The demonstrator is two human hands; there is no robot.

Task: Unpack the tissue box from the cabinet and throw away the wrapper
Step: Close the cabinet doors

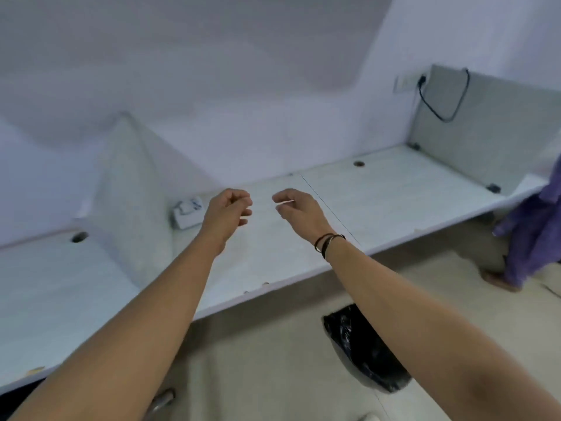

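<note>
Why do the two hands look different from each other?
The right hand has dark bands on its wrist; the left hand has a bare wrist. The right hand sits a little higher in the picture and nearer the thin seam in the desk; the left hand is nearer the small white box. Both are stretched out over the desk with fingers loosely curled, and neither seems to be holding anything.

White desk point(379, 192), power strip point(187, 211) on it
</note>
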